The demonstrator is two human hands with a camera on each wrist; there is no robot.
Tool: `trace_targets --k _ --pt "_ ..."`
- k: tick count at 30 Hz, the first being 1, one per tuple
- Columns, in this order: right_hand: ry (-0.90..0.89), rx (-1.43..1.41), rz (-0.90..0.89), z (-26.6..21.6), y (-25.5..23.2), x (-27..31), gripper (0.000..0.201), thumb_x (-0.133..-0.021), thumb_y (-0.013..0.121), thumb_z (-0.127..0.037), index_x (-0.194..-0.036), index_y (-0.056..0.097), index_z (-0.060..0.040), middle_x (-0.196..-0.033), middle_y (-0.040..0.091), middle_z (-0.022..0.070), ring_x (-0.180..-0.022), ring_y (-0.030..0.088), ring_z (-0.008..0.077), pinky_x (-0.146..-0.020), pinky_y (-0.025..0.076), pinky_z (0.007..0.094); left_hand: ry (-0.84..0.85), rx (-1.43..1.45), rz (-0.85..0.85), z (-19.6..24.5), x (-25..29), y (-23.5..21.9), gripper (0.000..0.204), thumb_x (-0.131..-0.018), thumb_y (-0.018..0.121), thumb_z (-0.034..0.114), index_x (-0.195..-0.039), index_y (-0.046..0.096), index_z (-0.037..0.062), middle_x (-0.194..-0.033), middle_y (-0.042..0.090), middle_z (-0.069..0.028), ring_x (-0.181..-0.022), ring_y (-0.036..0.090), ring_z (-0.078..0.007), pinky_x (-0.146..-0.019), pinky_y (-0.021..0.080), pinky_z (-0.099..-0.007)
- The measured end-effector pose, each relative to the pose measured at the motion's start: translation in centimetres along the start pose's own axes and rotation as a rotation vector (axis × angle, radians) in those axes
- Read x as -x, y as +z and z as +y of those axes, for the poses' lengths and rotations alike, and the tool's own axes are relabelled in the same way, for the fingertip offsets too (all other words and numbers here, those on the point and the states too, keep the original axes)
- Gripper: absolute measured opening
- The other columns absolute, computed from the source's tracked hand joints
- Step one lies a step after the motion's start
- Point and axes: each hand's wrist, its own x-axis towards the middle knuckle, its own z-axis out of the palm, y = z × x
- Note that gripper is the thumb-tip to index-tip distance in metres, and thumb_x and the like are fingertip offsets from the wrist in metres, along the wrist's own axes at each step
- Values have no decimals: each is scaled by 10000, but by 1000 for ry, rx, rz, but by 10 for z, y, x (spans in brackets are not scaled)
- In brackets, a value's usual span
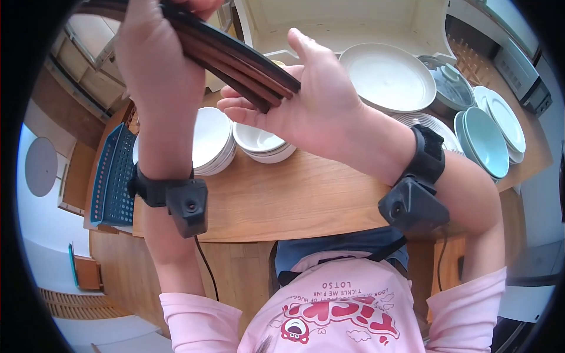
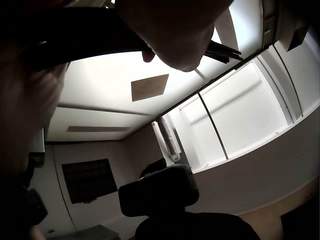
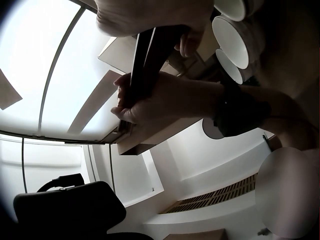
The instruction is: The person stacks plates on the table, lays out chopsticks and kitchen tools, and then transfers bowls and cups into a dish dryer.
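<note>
1 bundle of chopsticks (image 1: 235, 62), dark and reddish-brown, count uncertain; raised above the table (image 1: 282, 200), slanting between 2 hands. Left hand (image 1: 156, 65): fingers curled round the bundle, gripping it. Right hand (image 1: 318, 88): open, palm turned up, the stick ends against it.

Progress, by judgement: chopsticks gathered in 1 bunch, ends apparently being evened against the right palm; setting down not yet done. Crockery already sorted by kind: 2 stacks of white bowls (image 1: 210, 138) below and between the hands; 1 large pale plate (image 1: 388, 76) beyond the right hand's thumb side; 1 lidded pan (image 1: 453, 88) and nested aqua bowls (image 1: 485, 144) farther right of it. 1 blue perforated basket (image 1: 115, 176) left of the left forearm; contents cannot be told.

Lettering: pink shirt (image 1: 347, 300), inverted print, "LOTSO" and "TICKLE ME PINK" legible; another line, beginning "LOOK", only partly readable. Chopsticks, crockery, 2 wrist cameras (image 1: 188, 206): no brand readable.
</note>
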Motion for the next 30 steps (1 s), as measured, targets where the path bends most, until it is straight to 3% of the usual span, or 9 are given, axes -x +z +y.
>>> trace_targets --k 1,2,6,14,19,21,22,27,30 --pt "7 2 -11 2 2 -1 787 -959 146 -589 -1120 474 109 -993 553 215 -857 560 279 -815 495 411 -13 -27 -20 -4 6 9 242 -942 566 228 -800 487 49 -682 487 -28 -658 531 -136 -797 513 -328" --pt "9 3 -12 3 4 -3 787 -959 146 -589 -1120 474 109 -993 553 215 -857 560 279 -815 495 411 130 91 41 -8 27 38 248 -873 666 285 -743 543 113 -609 548 5 -544 554 -118 -537 461 -238" --pt "-7 -29 -13 7 6 -6 742 -972 153 -554 -1102 471 104 -997 559 218 -861 573 286 -825 490 434 -54 -302 101 -21 34 34 280 -915 615 277 -705 536 110 -590 512 2 -520 531 -94 -499 429 -225" --pt "78 7 -5 15 0 -14 650 -978 265 -520 -1150 448 80 -1047 550 226 -887 572 302 -844 485 437 -99 -268 87 -18 42 22 211 -912 637 284 -885 540 98 -614 491 10 -513 522 -94 -475 418 -219" --pt "73 -12 8 18 6 -14 627 -963 329 -524 -1077 502 68 -1032 551 179 -903 539 260 -883 456 407 -207 -349 92 -4 42 16 249 -922 600 257 -761 561 71 -610 521 -4 -548 531 -95 -526 407 -219" --pt "-3 -68 31 17 6 -16 483 -992 391 -400 -1174 502 33 -1098 580 113 -1008 544 220 -927 437 433 -291 -352 147 4 47 23 271 -924 595 258 -740 565 62 -602 535 -7 -567 539 -94 -549 407 -212" --pt "22 -76 -14 18 0 -23 570 -969 347 -482 -1071 505 56 -1045 555 143 -906 541 225 -891 449 397 -139 -328 19 -3 50 12 290 -927 593 260 -723 562 57 -591 537 -3 -588 545 -85 -572 411 -210" --pt "145 -175 -268 18 -7 -22 548 -991 312 -442 -1150 453 63 -1069 554 162 -941 542 232 -918 443 406 -264 -315 98 4 50 14 362 -939 584 304 -677 547 57 -571 535 -2 -516 508 -80 -488 393 -235" --pt "92 53 -103 18 2 -19 623 -960 376 -511 -1159 474 71 -1087 559 175 -1000 555 250 -947 438 386 -302 -430 143 10 42 2 391 -942 574 343 -670 547 64 -553 524 1 -494 495 -83 -466 383 -238"
